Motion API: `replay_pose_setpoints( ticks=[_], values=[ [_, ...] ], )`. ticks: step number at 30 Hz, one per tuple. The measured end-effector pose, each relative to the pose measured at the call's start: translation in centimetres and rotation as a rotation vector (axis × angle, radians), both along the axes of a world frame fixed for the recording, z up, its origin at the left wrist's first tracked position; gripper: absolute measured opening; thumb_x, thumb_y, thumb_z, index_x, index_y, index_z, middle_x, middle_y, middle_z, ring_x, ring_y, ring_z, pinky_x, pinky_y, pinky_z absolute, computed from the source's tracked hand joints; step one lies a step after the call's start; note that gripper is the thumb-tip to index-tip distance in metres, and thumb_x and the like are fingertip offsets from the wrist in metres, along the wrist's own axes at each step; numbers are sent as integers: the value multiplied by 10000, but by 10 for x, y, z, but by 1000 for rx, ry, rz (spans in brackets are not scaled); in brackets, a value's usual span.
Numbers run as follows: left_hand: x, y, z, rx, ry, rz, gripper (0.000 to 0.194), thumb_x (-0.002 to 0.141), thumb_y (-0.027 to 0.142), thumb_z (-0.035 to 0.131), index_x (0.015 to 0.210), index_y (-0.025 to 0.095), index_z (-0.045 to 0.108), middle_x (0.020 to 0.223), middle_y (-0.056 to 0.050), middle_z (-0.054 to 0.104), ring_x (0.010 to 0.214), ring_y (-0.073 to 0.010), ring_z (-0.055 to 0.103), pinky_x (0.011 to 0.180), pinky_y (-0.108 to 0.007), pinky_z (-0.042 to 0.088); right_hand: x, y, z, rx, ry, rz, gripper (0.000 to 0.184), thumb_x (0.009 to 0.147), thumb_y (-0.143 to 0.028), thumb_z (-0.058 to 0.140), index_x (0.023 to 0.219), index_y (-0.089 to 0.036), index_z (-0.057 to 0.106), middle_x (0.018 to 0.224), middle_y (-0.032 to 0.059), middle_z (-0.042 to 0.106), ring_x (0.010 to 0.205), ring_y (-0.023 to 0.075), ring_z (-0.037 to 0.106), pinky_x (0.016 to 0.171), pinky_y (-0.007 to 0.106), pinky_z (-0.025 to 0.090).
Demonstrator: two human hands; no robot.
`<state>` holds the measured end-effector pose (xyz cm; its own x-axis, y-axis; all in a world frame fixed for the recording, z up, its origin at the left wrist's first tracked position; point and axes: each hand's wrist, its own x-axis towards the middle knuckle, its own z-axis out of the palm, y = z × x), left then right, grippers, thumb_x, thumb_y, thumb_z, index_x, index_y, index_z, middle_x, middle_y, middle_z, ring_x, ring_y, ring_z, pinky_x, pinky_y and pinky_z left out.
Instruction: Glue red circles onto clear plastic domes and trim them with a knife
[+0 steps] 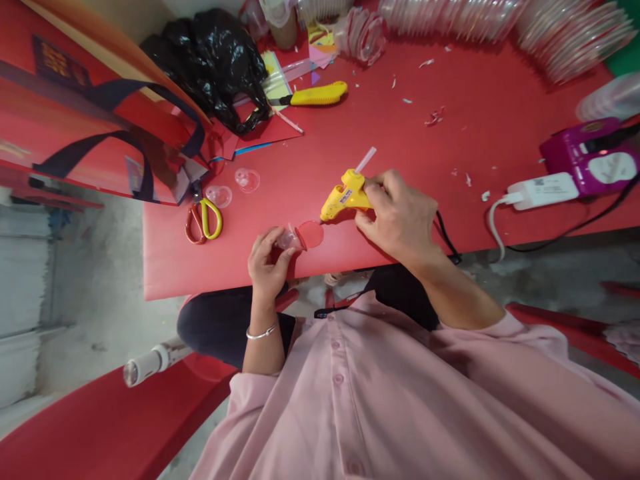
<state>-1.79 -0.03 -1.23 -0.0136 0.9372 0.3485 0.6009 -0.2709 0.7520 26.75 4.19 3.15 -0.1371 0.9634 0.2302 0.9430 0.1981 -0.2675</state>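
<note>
My right hand (400, 210) is closed round a yellow hot glue gun (343, 198), and a clear glue stick (366, 160) pokes out of its back end. The gun's nozzle points down and left, close to a round clear plastic disc (311, 234). In my left hand (270, 260) is a small clear plastic cup (289, 239), tilted on its side, gripped between thumb and fingers. Its rim meets the disc's edge; whether the two are joined I cannot tell.
Scissors (204, 220) and clear lids (247, 179) lie to the left. Behind are a yellow utility knife (319, 95), a black plastic bag (210, 63) and stacked clear cups (450, 17). A purple power box (585, 157) with a white plug and cables stands right.
</note>
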Motion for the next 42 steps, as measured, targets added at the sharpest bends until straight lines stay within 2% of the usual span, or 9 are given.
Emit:
replay_pose_setpoints(
  ticks=[23,35,42],
  values=[
    [0,0,-1,-8,-12,-4,404,895,340,770,1282,244,705,1247,-109,693,1163,-255,676,1020,-448,560,1,0,-2,15,13,17,398,934,-250,535,1314,-185,634,1201,133,658,838,224,585,653,328,348],
    [1,-1,1,-12,-9,2,396,895,346,766,1273,242,711,1230,-112,700,1147,-256,678,1007,-443,562,1,-1,2,-4,17,21,402,911,-232,538,1294,-187,652,1196,133,668,824,215,586,643,328,336],
    [1,0,0,32,-45,-29,405,892,316,778,1287,250,715,1236,-102,705,1158,-249,675,1015,-428,553,2,-2,0,36,3,17,380,928,-230,510,1271,-182,667,1180,127,683,821,211,591,642,328,320]
  ],
)
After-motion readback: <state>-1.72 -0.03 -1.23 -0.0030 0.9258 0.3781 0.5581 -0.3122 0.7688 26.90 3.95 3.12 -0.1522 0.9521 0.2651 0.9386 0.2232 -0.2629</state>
